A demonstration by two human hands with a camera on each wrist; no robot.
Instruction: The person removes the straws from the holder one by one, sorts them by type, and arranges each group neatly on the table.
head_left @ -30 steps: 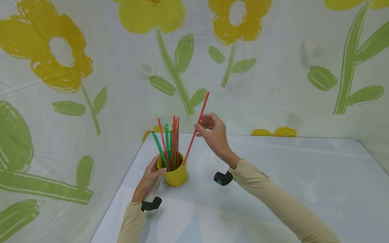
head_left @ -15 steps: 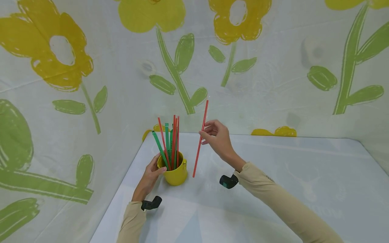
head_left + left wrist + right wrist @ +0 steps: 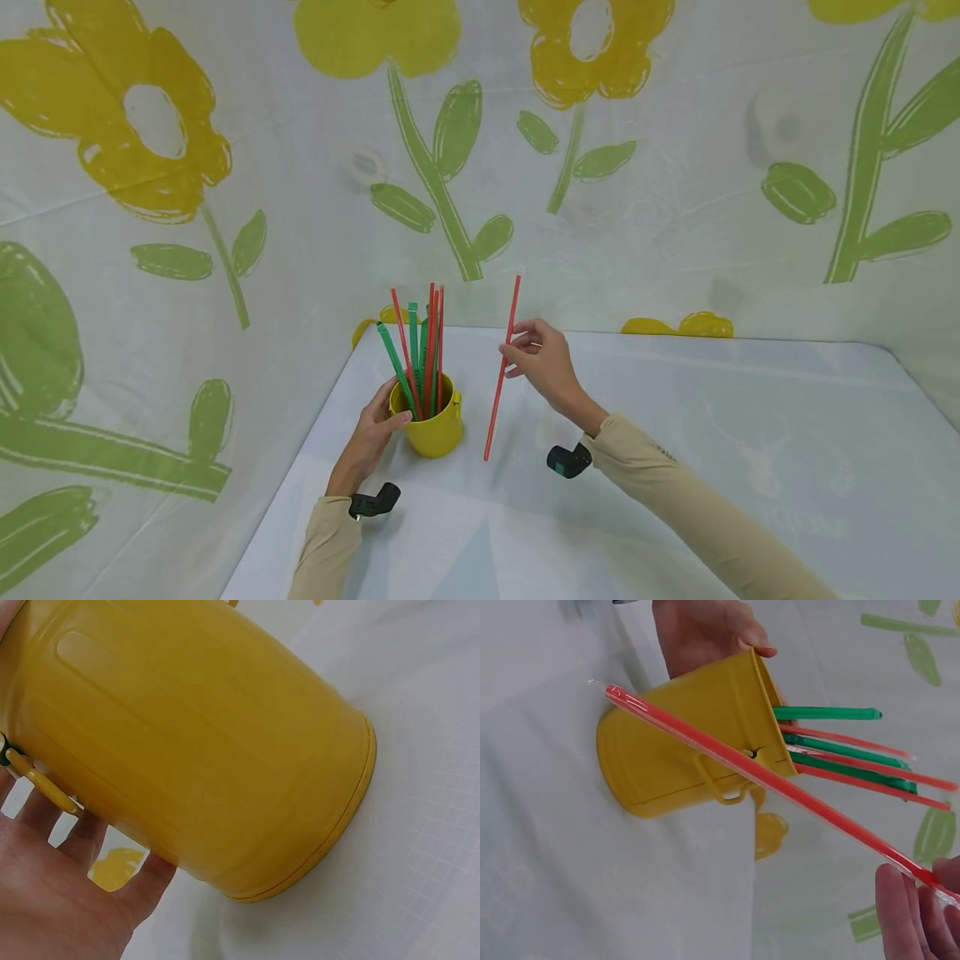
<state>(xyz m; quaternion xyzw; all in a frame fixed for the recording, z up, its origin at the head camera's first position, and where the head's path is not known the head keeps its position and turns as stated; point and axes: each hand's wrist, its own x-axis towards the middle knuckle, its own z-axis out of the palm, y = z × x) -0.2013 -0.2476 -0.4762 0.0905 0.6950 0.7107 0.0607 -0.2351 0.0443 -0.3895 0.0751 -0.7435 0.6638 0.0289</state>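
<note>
A yellow bucket (image 3: 437, 437) with a side handle stands upright on the table. Several red straws (image 3: 430, 350) and green sticks (image 3: 393, 358) poke out of its top. My left hand (image 3: 372, 429) grips the bucket's left side, its thumb at the rim; the left wrist view has the fingers along the yellow wall (image 3: 195, 750). To the right of the bucket, my right hand (image 3: 545, 358) pinches one red straw (image 3: 496, 408) near its middle. That straw, in a clear wrapper (image 3: 727, 755), hangs almost upright, apart from the bucket.
The pale table (image 3: 675, 467) extends to the right and toward the front. A white cloth (image 3: 675, 208) printed with yellow flowers and green leaves hangs behind and at the left. A black wrist camera (image 3: 568, 461) sits below the right hand.
My right hand has drawn the red straw away from the bucket's rim, lowering it and shifting right. The left hand and the bucket have stayed in place.
</note>
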